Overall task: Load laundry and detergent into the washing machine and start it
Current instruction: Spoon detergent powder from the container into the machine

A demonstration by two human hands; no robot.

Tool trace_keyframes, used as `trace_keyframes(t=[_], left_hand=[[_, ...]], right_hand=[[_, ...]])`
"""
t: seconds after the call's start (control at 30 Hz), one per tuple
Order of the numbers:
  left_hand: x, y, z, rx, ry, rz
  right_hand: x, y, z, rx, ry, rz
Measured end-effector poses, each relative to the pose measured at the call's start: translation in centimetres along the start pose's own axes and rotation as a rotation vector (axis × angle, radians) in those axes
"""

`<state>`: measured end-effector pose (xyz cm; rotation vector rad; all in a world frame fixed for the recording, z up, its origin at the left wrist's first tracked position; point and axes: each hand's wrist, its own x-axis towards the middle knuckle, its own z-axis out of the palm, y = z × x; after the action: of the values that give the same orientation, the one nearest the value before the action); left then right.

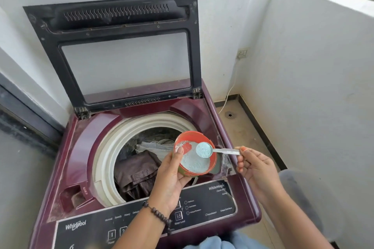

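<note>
We see the dark red washing machine (66, 159) with its lid (113, 50) up and clothes (137, 172) in the drum. Our left hand (169, 180) wraps around the orange detergent tub (195, 152) above it. Our right hand (257, 170) pinches a spoon (204, 149) full of powder over the tub.

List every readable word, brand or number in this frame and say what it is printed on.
"Whirlpool": control panel, left end.
"WhiteMagic": control panel, right end; the smaller lines under it are blurred.
"1": button on the control panel; the next button's number is partly hidden by the left hand.
"Water Level": under a panel button.
Cycle names and indicator labels on the panel: too blurred to read reliably.
Spoon handle engraving: too small.
</note>
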<state>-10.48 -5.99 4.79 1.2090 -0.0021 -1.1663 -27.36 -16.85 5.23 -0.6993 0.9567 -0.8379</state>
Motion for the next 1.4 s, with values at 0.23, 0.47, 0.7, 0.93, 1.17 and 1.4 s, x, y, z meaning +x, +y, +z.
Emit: trace_keyframes(t=[0.23,0.47,0.7,0.93,1.17,1.4], left_hand=[[1.8,0.2,-1.7,0.019,-0.048,-0.129],[3.8,1.7,-3.1,0.055,-0.042,-0.126],[4.5,2.7,-4.1,0.052,-0.049,-0.13],[4.5,3.3,-5.2,0.039,-0.058,-0.128],[4.7,3.6,-5.4,0.044,-0.065,-0.121],[4.7,3.5,-4.7,0.069,-0.098,-0.107]], right_hand=[[-2.5,1.7,-0.4,0.13,0.177,-0.098],[-3.4,3.9,-1.7,0.131,0.369,-0.197],[-3.0,5.9,-0.6,-0.137,0.477,-0.349],[-3.4,7.2,0.9,-0.652,0.474,-0.613],[-3.6,8.0,0.8,-1.148,0.337,-0.876],[-3.1,8.2,0.0,-1.312,0.217,-1.043]])
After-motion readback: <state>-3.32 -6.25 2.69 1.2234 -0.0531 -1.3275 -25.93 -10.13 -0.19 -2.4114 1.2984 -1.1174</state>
